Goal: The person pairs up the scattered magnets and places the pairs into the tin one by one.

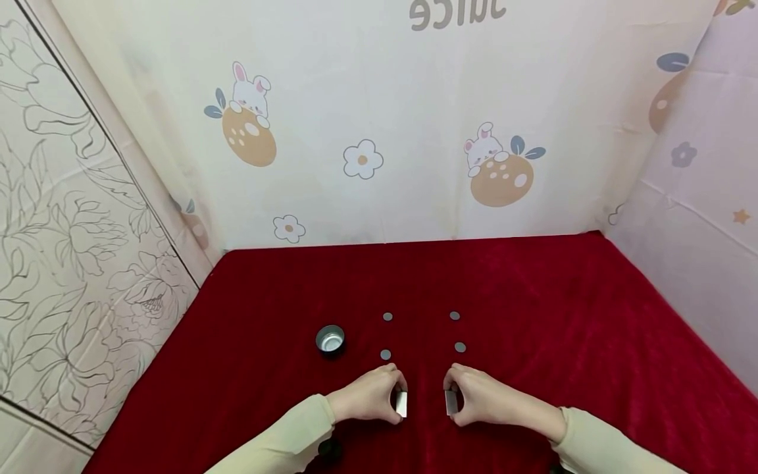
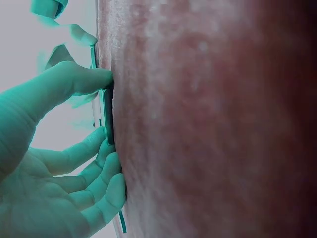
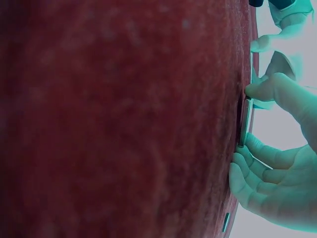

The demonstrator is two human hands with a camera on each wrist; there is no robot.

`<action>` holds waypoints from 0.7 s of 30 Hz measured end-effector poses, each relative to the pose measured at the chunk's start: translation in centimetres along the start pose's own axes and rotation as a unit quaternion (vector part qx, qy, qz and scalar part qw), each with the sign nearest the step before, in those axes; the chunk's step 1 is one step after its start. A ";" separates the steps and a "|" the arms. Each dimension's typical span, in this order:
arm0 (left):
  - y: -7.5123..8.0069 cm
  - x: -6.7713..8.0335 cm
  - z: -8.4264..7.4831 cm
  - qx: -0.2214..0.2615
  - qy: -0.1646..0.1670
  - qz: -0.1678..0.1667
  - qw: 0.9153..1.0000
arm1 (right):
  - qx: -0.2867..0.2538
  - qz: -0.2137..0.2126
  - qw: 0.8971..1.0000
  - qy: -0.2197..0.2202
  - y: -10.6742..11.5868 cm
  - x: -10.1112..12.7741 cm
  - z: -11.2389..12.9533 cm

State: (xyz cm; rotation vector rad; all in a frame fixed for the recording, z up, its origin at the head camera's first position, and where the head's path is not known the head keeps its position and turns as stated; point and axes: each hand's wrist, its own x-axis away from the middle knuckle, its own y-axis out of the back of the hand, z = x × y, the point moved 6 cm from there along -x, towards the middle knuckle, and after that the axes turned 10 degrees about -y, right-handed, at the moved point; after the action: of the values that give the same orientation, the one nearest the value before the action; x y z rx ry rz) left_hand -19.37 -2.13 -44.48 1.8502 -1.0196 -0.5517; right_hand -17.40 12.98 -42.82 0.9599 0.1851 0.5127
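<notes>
My left hand [image 1: 368, 395] pinches a small flat silver square plate [image 1: 402, 404] between thumb and fingers, low at the red cloth. Opposite it, my right hand [image 1: 484, 398] grips a second silver square plate [image 1: 451, 402] the same way. A gap of red cloth lies between the two plates. The left wrist view shows the left plate [image 2: 107, 116] edge-on, thumb at one end and fingertips at the other. Edge-on too is the right plate [image 3: 245, 121] in the right wrist view, its ends between thumb and fingers.
Several grey discs lie beyond the hands, among them a near left disc [image 1: 385, 355] and a near right disc [image 1: 460, 347]. A small round metal tin [image 1: 320, 333] stands left of them. Red cloth [image 1: 533, 289] covers the table; printed curtains [image 1: 414, 197] rise behind and beside it.
</notes>
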 end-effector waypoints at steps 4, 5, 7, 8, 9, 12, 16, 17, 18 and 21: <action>-0.1 -0.3 -0.3 -0.002 -0.004 0.000 1.000 | 0.000 0.005 1.000 0.000 -0.2 -0.2 0.2; -0.2 -0.4 -0.4 -0.002 -0.006 -0.001 1.000 | 0.000 0.007 1.000 0.000 -0.2 -0.2 0.2; -0.2 -0.5 -0.5 -0.005 -0.009 -0.002 1.000 | 0.003 0.012 1.000 0.001 -0.3 -0.3 0.3; -0.2 -0.6 -0.5 -0.006 -0.010 -0.003 1.000 | 0.004 0.014 1.000 0.000 -0.3 -0.4 0.4; -0.2 -0.6 -0.6 -0.010 -0.012 -0.005 1.000 | 0.005 0.015 1.000 0.000 -0.4 -0.4 0.4; -0.3 -0.8 -0.6 -0.013 -0.013 -0.006 1.000 | 0.005 0.019 1.000 -0.003 -0.5 -0.5 0.6; -0.4 -0.9 -0.8 -0.009 -0.013 -0.003 1.000 | 0.005 0.021 1.000 -0.005 -0.7 -0.7 0.8; -0.4 -1.0 -0.8 -0.009 -0.014 -0.003 1.000 | 0.004 0.022 1.000 -0.006 -0.7 -0.8 0.8; -0.4 -1.0 -0.9 -0.010 -0.015 -0.003 1.000 | 0.004 0.024 1.000 -0.007 -0.7 -0.8 0.8; -0.4 -1.2 -1.1 -0.010 -0.015 -0.002 1.000 | 0.003 0.027 1.000 -0.007 -0.8 -1.0 1.0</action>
State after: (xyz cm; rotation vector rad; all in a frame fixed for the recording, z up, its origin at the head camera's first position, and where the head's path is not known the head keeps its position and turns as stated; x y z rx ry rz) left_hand -19.06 -0.47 -44.37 1.8312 -1.0259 -0.5923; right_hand -17.56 11.36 -42.98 0.9753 0.1479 0.5545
